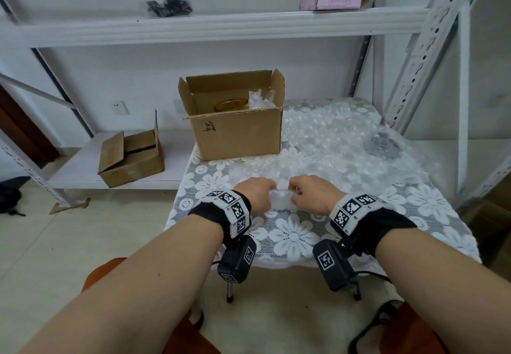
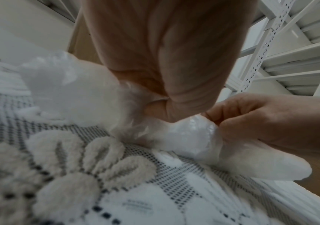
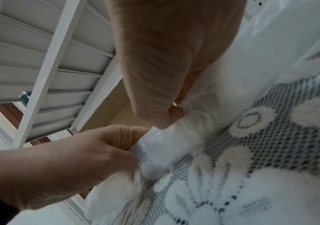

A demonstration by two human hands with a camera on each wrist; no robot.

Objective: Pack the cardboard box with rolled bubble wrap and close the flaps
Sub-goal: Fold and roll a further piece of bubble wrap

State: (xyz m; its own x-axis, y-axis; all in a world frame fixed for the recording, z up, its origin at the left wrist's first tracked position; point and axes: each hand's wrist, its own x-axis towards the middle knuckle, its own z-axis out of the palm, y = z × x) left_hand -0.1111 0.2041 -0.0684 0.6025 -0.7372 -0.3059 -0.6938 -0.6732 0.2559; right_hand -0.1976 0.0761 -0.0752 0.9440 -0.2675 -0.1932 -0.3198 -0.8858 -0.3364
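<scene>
Both hands, the left hand (image 1: 255,194) and the right hand (image 1: 312,193), have fingers curled round the rolled near edge of the bubble wrap (image 1: 280,198) on the bench (image 1: 290,239). The cardboard box (image 1: 235,129) stands behind, flaps open

Soft, even daylight, bright throughout, with only faint shadows. The head view is sharp but bows the shelf (image 1: 210,26) and its posts toward 12 and 3 o'clock. Both wrist views are smeared, the lace cloth (image 2: 97,175) blurred.
</scene>
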